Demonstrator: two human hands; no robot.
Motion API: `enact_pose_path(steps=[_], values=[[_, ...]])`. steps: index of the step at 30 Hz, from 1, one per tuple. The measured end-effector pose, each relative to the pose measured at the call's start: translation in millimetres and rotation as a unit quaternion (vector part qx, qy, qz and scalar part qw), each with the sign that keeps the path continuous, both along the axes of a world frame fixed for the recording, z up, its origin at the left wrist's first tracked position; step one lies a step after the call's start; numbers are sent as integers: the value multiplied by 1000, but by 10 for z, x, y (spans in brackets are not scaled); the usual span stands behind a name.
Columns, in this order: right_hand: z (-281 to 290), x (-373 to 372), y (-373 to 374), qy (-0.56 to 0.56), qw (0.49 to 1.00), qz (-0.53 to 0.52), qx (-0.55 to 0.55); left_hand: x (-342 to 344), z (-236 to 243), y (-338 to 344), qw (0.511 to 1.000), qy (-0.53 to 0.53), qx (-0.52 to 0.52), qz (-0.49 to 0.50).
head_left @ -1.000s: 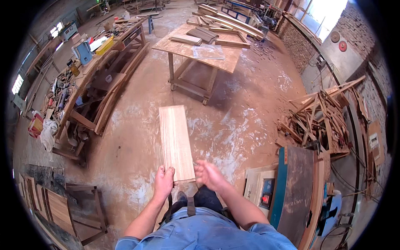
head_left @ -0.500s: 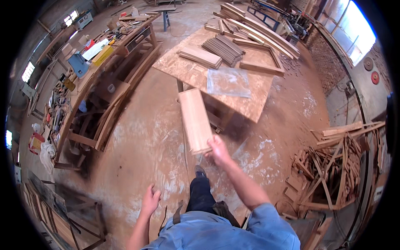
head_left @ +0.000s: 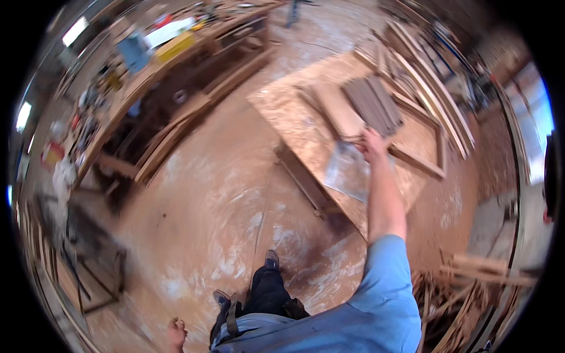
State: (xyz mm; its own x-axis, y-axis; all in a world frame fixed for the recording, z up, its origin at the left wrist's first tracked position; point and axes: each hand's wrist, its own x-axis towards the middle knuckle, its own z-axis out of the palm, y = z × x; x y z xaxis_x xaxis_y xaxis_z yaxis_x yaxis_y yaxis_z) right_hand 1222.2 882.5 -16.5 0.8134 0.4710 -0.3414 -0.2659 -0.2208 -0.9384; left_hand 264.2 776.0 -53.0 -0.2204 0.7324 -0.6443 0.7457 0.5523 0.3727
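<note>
My right hand, arm stretched out over the table, is closed on the near end of a light wooden board. It may be more than one board; the blur hides the layers. The board is over the spot where a light stack lay, beside a bundle of dark grooved slats. I cannot tell whether it rests on the stack or hovers. Under my right wrist lies a clear plastic sheet. Down at the lower left, my left hand hangs with loosely curled fingers, holding nothing.
A wooden frame and long timber strips lie at the table's far right. A cluttered workbench runs along the left. Scrap wood is heaped at the lower right, and a dark metal-legged stand is at the lower left.
My right hand has carried the light board forward and right, from beside the table's near edge to above the tabletop. I have stepped closer. My left hand has dropped lower and leftward.
</note>
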Motion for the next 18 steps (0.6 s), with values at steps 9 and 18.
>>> enact_pose_path(steps=[9,18], values=[[-680,-362,-461,82,990,-94,64,-297,212,-342,991,118,-42,-41],[-1067,-4096,-56,219,943,250,-2,-1105,-130,-634,998,26,18,52]])
